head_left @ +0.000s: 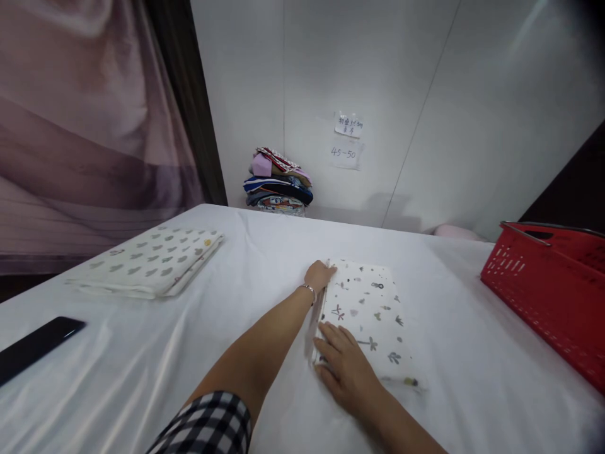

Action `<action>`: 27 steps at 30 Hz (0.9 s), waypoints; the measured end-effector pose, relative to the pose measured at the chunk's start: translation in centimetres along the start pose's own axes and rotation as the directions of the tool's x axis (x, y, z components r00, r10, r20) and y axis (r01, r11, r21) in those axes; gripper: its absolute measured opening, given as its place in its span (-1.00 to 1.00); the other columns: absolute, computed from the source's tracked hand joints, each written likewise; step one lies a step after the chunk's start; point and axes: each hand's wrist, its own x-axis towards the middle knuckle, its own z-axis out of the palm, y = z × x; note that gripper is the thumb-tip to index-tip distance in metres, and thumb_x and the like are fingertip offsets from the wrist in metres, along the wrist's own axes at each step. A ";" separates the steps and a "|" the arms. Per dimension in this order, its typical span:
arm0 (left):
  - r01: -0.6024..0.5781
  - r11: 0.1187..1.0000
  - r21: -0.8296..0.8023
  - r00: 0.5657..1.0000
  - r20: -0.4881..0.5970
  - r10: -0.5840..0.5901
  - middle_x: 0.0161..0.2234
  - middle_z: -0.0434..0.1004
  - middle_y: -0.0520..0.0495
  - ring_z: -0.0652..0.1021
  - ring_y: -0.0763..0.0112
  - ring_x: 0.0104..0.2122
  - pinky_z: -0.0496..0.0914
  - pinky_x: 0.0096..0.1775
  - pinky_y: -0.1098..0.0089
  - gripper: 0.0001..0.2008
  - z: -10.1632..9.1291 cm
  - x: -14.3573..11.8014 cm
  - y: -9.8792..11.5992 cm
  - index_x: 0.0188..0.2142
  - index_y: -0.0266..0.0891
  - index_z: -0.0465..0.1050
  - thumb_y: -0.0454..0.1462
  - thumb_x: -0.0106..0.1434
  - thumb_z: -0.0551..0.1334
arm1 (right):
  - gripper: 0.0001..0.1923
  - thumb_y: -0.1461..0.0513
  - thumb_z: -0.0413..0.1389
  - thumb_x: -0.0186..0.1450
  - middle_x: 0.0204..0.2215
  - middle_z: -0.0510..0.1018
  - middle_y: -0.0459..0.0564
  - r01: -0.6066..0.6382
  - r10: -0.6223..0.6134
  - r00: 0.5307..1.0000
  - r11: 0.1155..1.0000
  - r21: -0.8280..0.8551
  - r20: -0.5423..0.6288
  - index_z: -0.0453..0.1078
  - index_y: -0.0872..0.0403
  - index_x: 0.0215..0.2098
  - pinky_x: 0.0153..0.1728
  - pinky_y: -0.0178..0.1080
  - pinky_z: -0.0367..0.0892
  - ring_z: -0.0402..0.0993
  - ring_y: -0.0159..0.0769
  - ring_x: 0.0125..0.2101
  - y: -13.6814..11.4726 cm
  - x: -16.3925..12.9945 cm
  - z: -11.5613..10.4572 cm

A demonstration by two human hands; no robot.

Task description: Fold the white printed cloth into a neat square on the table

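A folded white cloth point(378, 309) printed with small plants and animals lies flat on the white-covered table point(227, 353). My left hand point(320, 276), with a bracelet at its wrist, is closed at the cloth's far left corner; part of its fingers is hidden. Over the near left edge of the same cloth, my right hand point(347, 372) rests with its fingers stretched out, pressing on the fabric. Farther left is a second folded cloth point(155, 258), white with grey cloud-like shapes, untouched by either hand.
A red plastic basket point(548, 296) stands at the table's right edge. A black phone-like object point(40, 343) lies at the left. Behind the table is a stack of folded fabrics point(278, 183). Paper notes point(347, 154) hang on the wall, and a pink curtain point(85, 126) hangs at left.
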 end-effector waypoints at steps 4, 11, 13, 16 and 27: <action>0.002 1.000 0.012 1.000 -0.001 -0.002 -0.24 0.52 -0.16 0.50 0.26 -0.25 0.24 -0.38 0.41 -0.70 0.1 0.6 0.3 -0.31 -0.26 0.38 -0.08 0.08 0.21 | -0.58 0.20 -0.05 0.26 0.21 0.16 0.04 -0.003 0.004 1.000 1.000 -0.009 0.014 0.22 0.00 0.10 0.18 0.01 -0.03 0.03 -0.15 0.19 -0.2 0.0 -0.2; 0.001 1.000 -0.001 1.000 0.002 -0.001 -0.28 0.53 -0.16 0.51 0.32 -0.30 0.24 -0.41 0.45 -0.77 0.5 1.2 0.0 -0.33 -0.28 0.38 -0.15 0.10 0.20 | -0.57 0.21 -0.05 0.26 0.21 0.15 0.06 0.000 0.000 1.000 1.000 -0.023 0.011 0.21 0.03 0.10 0.19 0.01 -0.06 0.01 -0.15 0.20 -0.1 0.0 0.0; 0.007 1.000 -0.003 1.000 -0.016 -0.007 -0.28 0.53 -0.15 0.51 0.33 -0.29 0.24 -0.42 0.46 -0.77 0.5 1.1 -0.2 -0.34 -0.27 0.38 -0.14 0.12 0.18 | -0.55 0.22 -0.04 0.24 0.22 0.14 0.06 -0.001 0.001 0.999 1.000 -0.027 0.032 0.20 0.02 0.12 0.18 0.01 -0.07 0.00 -0.15 0.20 0.0 0.0 0.0; 0.013 1.000 -0.003 1.000 -0.022 -0.013 -0.32 0.54 -0.15 0.52 0.31 -0.31 0.23 -0.44 0.45 -0.77 0.5 1.0 -0.3 -0.39 -0.27 0.39 -0.13 0.12 0.18 | -0.51 0.25 -0.02 0.21 0.23 0.11 0.06 0.001 0.002 0.998 0.999 -0.040 0.061 0.18 0.04 0.12 0.19 0.00 -0.08 -0.03 -0.14 0.21 0.0 0.0 0.0; 0.021 0.999 -0.028 0.999 -0.036 -0.022 -0.24 0.53 -0.11 0.50 0.34 -0.28 0.23 -0.42 0.46 -0.69 0.2 1.3 0.0 -0.28 -0.25 0.35 -0.09 0.07 0.23 | -0.56 0.22 -0.03 0.24 0.21 0.14 0.06 -0.001 0.002 1.000 0.999 -0.034 0.028 0.20 0.03 0.10 0.18 0.00 -0.08 0.00 -0.14 0.20 -0.2 0.0 -0.2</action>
